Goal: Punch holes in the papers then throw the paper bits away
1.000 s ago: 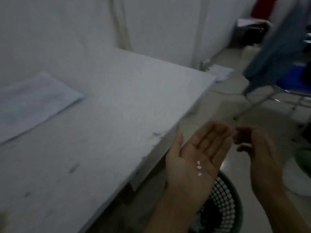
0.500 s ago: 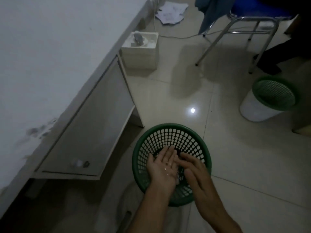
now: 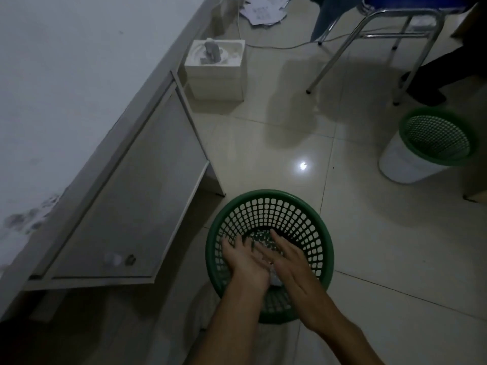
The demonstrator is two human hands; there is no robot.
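Note:
Both hands hover over the mouth of a green mesh wastebasket (image 3: 268, 198) on the tiled floor. My left hand (image 3: 243, 262) is turned with its back up and fingers spread. My right hand (image 3: 288, 259) lies flat beside it, fingers stretched, its edge touching the left hand's fingers. White paper bits (image 3: 259, 237) show at the basket's bottom between the fingers. No bits are visible on either palm. The papers and the hole punch are out of view.
The white table (image 3: 66, 88) fills the left side, its side panel (image 3: 137, 196) close to the basket. A white box (image 3: 216, 75) stands on the floor behind. A second green-rimmed bin (image 3: 432, 143), a metal chair leg (image 3: 340, 54) and loose sheets (image 3: 263, 9) lie farther back.
My left palm, which held a few paper bits facing up, has turned over above the basket. My right hand has slid along it. The view dropped from the tabletop to the floor.

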